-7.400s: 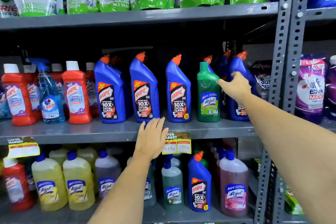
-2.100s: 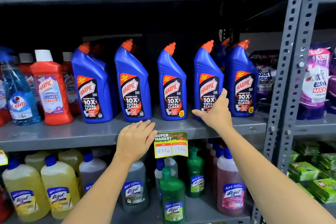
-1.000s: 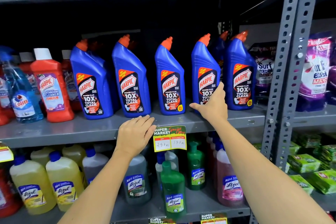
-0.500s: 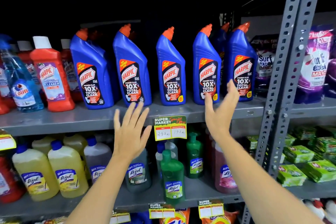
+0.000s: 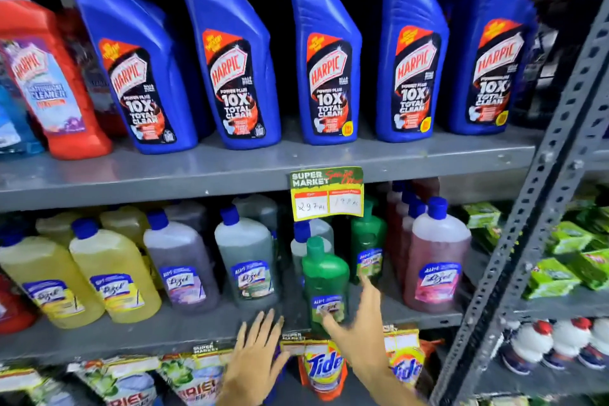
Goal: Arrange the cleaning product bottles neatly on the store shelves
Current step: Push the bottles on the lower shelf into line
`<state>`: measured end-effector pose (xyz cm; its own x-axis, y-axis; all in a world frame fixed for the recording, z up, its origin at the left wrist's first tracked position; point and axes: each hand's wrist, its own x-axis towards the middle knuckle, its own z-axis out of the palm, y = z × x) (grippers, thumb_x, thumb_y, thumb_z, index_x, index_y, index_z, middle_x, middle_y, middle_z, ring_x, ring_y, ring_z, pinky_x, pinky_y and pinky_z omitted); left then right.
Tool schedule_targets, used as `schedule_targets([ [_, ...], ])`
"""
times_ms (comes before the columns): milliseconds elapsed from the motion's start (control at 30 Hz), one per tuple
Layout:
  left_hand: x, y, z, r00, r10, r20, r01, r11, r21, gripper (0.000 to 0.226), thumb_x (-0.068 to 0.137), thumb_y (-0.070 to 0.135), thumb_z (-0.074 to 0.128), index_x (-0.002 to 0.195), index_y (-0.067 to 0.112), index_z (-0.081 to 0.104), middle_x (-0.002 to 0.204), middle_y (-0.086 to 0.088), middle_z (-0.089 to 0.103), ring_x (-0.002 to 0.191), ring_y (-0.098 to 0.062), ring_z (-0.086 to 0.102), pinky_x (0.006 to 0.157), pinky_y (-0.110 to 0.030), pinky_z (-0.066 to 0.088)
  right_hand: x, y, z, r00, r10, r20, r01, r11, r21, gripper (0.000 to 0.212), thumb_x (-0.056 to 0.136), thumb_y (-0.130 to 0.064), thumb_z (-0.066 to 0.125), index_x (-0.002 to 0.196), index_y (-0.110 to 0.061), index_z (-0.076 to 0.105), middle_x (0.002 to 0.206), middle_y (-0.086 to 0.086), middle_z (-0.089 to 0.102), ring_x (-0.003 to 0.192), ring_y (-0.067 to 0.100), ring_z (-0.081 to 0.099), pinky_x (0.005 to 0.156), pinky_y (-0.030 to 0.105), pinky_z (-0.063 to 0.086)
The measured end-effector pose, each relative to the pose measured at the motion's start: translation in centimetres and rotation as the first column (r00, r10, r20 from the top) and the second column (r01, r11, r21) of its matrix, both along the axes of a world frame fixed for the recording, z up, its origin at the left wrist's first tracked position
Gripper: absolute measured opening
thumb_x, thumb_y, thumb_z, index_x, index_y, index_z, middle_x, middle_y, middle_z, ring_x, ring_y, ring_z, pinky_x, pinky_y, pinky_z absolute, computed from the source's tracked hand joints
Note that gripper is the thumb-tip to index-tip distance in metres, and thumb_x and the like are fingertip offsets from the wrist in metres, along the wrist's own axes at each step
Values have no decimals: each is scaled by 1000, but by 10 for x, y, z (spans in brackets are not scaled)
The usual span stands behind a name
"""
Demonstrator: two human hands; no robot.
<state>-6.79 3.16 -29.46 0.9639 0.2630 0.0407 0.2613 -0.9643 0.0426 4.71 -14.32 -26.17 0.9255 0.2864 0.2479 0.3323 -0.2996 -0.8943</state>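
Note:
Several blue Harpic bottles [image 5: 324,56] stand upright in a row on the upper grey shelf [image 5: 230,171]. On the lower shelf [image 5: 148,336] stand Lizol bottles: yellow ones [image 5: 112,277] at left, greyish ones [image 5: 245,260] in the middle, a pink one [image 5: 436,260] at right. A green Lizol bottle [image 5: 324,280] stands alone near the front edge, ahead of the others. My right hand [image 5: 359,330] is open, fingers spread at the base of this green bottle, thumb close to its label. My left hand [image 5: 257,359] is open, below the shelf edge, holding nothing.
A red Harpic bathroom cleaner [image 5: 49,82] stands at far left on the upper shelf. A price tag [image 5: 328,194] hangs from the shelf edge. Tide pouches [image 5: 324,369] and Ariel pouches hang below. A perforated steel upright [image 5: 540,208] bounds the right side, with green packets beyond.
Both hands have dropped from the upper Harpic shelf down to the lower shelf. The view has tilted down and closer. My right hand now reaches the front green Lizol bottle.

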Motion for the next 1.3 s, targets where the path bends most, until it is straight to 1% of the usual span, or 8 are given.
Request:
schedule_targets([
  [100,4,3,-13,997,40,-66,-41,999,-10,79,97,56,4,124,12,64,132,-11,60,124,-30,52,113,-39,1,-7,20,-13,994,-45,-95,46,999,7,113,62,-38,89,151,-24,21,138,-4,40,133,20,45,104,33,42],
  [233,4,6,-20,993,38,-112,-38,999,-3,69,91,57,28,131,9,57,138,-14,54,124,-33,53,103,-48,22,-13,46,-22,985,-116,-129,123,991,49,118,56,-29,94,150,-21,22,135,4,45,131,22,46,108,41,41],
  [367,4,6,-23,997,22,-73,-20,999,30,71,90,57,29,137,9,51,143,-15,49,130,-34,47,106,-53,24,-12,55,-23,965,-199,-169,214,974,75,106,60,-31,91,145,-23,28,128,1,49,124,22,50,100,31,42],
  [500,2,2,-19,995,39,-95,-39,999,-1,72,89,57,31,137,8,50,144,-16,47,132,-34,44,102,-58,39,-3,47,-28,980,-166,-112,169,985,20,92,61,-36,87,137,-21,36,122,1,54,116,22,55,98,40,48],
  [700,3,3,-25,998,29,-55,-29,1000,2,73,89,58,28,139,9,48,146,-14,45,134,-34,42,104,-59,37,35,9,-31,969,-220,-114,224,974,26,78,57,-38,85,118,-30,38,113,2,59,103,22,61,89,43,53],
  [900,4,4,-31,997,46,-63,-43,998,49,80,89,63,8,152,15,17,160,-9,14,146,-29,10,117,-54,9,68,-17,-33,957,-264,-118,264,964,-15,89,61,-38,87,130,-26,32,120,0,56,102,20,60,85,31,47],
  [1133,4,1,-25,998,47,-48,-47,999,7,74,90,59,22,144,11,40,151,-13,38,139,-33,33,110,-59,28,60,-11,-40,935,-335,-112,332,942,-45,127,57,-41,92,153,-16,12,147,13,37,137,26,36,110,39,36],
  [1300,4,1,-25,997,52,-49,-52,999,7,74,91,60,22,143,11,42,150,-13,40,138,-33,35,109,-59,30,63,-11,-42,936,-331,-122,328,944,-47,104,64,-35,90,144,-17,27,132,9,50,122,28,52,92,36,44],
])
